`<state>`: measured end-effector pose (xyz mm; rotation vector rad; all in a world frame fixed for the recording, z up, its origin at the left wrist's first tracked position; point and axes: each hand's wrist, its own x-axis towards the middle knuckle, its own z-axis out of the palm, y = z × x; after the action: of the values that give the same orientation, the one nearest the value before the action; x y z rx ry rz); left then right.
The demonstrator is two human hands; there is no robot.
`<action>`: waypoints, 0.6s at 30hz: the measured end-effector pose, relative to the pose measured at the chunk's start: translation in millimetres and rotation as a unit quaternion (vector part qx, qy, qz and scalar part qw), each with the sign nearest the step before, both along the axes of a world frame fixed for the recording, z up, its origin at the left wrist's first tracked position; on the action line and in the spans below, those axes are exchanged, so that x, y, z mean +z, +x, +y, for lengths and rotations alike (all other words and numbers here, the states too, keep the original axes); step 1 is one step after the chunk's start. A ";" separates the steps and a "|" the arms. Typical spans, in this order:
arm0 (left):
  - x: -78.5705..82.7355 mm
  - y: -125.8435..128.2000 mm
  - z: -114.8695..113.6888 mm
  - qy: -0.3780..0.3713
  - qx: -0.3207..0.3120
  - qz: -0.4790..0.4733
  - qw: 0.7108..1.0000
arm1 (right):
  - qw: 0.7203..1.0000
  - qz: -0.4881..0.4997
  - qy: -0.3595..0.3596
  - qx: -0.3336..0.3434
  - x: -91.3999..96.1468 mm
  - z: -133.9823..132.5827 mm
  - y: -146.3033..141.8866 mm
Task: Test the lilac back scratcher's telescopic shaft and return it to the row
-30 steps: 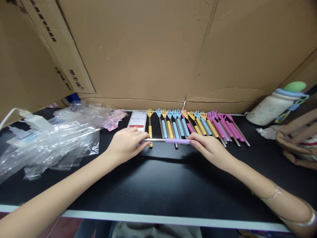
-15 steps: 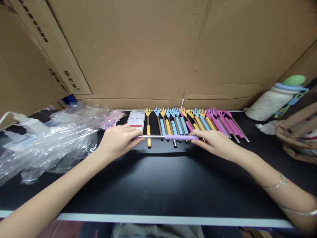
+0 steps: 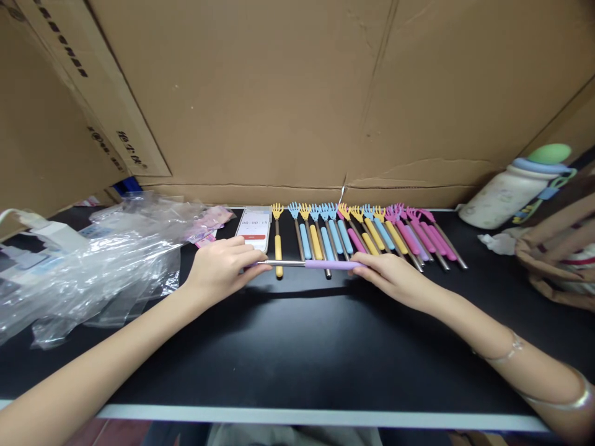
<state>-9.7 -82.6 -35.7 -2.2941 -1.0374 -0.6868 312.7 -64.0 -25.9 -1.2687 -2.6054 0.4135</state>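
Observation:
Level above the black table, a back scratcher [image 3: 330, 264] with a purple grip and a metal rod spans my two hands. My left hand [image 3: 225, 266] is closed around its left end, hiding the head. The fingers of my right hand [image 3: 383, 272] pinch the purple grip's right end. Behind it lies a row of back scratchers in yellow, blue, pink and purple, their claw heads toward the cardboard. A yellow back scratcher [image 3: 278, 248] lies a little apart at the row's left end, beside a phone [image 3: 254, 229] showing a timer.
Clear plastic bags [image 3: 116, 260] are heaped at the left, near a white charger [image 3: 56, 234]. At the right, a white bottle [image 3: 502, 193] leans by a brown bag [image 3: 542, 263] and crumpled tissue [image 3: 499, 242]. A cardboard wall [image 3: 279, 93] closes the back.
Both hands have lowered the purple back scratcher slightly toward me and a touch to the left. They keep their hold at both ends.

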 end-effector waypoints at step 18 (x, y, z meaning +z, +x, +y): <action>-2.6 9.0 -6.1 0.004 -0.032 -0.015 0.999 | 0.995 0.075 -0.064 0.020 -5.8 -9.3 -10.3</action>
<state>-0.7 -88.7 -38.3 -2.3244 -0.9766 -0.7521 302.4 -73.3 -31.7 -1.1747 -2.5171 0.6652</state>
